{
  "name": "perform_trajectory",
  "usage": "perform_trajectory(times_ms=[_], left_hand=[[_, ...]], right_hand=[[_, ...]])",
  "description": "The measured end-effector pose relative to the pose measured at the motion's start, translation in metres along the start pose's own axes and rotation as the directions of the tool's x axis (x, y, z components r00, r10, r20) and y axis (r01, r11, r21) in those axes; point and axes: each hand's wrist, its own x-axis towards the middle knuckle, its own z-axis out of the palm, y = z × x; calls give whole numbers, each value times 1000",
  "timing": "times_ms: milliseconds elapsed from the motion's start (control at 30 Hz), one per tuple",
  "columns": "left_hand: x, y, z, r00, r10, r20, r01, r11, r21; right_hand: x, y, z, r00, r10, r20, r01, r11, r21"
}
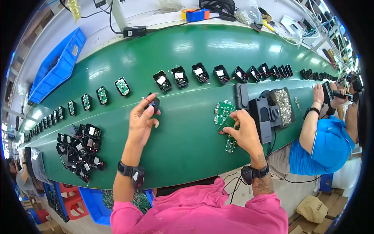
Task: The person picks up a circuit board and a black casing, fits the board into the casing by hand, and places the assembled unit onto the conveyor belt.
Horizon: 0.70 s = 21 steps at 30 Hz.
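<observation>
Over the green bench, my left hand (141, 119) pinches a small black plastic housing (154, 104) with a red wire at its top. Fingers partly cover it. To the right, my right hand (244, 128) grips a green circuit board (226, 124) by its edge between thumb and fingers. Just beyond and below that hand lies a loose group of circuit boards (223, 110) on the bench. A pile of black housings (80, 150) with white labels and wires sits left of my left forearm.
A row of housings (179, 77) crosses the bench; those on the left hold green boards (102, 95). Beside my right hand stand a dark grey device (260, 121) and a tray of small metal parts (283, 107). A blue bin (58, 66) leans far left. A co-worker in blue (331, 144) sits right.
</observation>
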Motion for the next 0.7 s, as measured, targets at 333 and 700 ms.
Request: perform_trajectory(times_ms=[333, 700], left_hand=[[-16, -24, 16, 996, -85, 39, 79, 988, 135], [-25, -27, 13, 942, 320, 98, -327, 818, 474]], right_hand=[[31, -53, 15, 954, 79, 288, -266, 665, 698], [62, -102, 62, 910, -44, 411, -355, 427, 832]])
